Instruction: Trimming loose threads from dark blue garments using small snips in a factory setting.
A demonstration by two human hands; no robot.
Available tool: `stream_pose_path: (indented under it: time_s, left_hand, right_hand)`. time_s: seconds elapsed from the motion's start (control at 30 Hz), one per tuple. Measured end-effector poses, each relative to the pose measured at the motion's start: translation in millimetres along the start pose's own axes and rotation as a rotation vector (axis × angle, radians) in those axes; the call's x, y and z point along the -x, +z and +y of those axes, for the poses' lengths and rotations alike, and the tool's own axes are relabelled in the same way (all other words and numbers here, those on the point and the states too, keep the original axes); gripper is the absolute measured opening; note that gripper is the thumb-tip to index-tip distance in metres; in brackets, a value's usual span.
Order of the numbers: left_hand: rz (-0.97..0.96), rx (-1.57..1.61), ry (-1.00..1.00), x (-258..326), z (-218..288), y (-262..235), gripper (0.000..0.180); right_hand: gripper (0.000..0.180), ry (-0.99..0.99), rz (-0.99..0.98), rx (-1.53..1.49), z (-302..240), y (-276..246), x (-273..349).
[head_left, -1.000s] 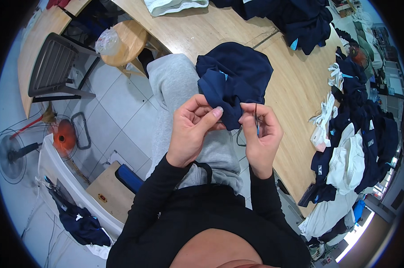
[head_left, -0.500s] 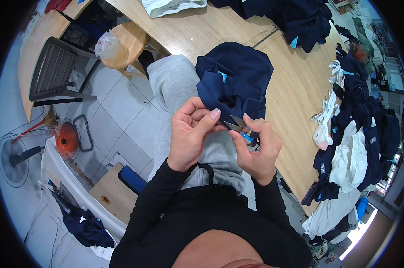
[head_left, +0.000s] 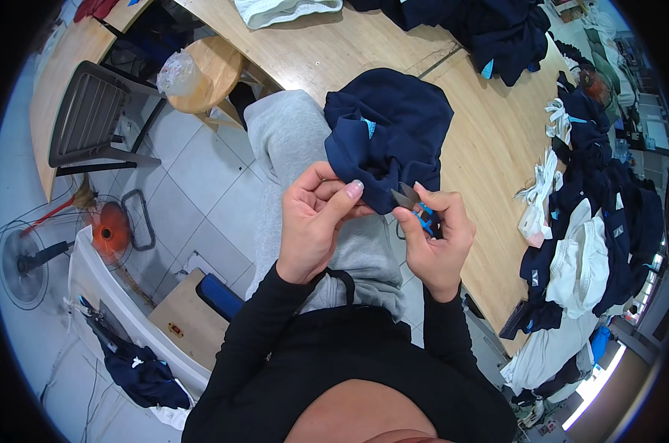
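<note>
The left grip pinches the navy garment; the right grip grasps blue-handled scissors. It is better to stretch the garment gently and guide the blades slowly.

Shows plain navy on the cloth, light blue on its tag, bright blue on the scissors, with grey blades. Wears black sleeves and light grey trousers. Runs to pale wood grain on the table, honey yellow on the stool, dark grey on the chair, orange on one fan, and white floor tiles with a darker grid.
</note>
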State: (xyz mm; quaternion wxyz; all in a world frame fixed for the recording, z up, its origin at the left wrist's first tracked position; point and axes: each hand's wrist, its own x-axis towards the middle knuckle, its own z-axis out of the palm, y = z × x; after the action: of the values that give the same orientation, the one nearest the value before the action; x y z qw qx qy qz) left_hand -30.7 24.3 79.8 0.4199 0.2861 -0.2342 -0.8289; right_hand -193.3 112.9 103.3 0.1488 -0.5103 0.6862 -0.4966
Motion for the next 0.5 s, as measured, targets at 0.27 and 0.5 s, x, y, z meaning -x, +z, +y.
stream_pose_path:
  time_s: [0.27,0.5]
  left_hand:
    - [-0.008,-0.02,0.009,1.2,-0.8,1.7,0.014]
    - [-0.039,-0.148,0.007,2.9,-10.5,2.5,0.012]
  right_hand:
    - [0.028,0.075,0.016,-0.116,3.6,-1.2,1.0]
    - [0.021,-0.029,-0.048,-0.122,-3.5,9.2,-11.4]
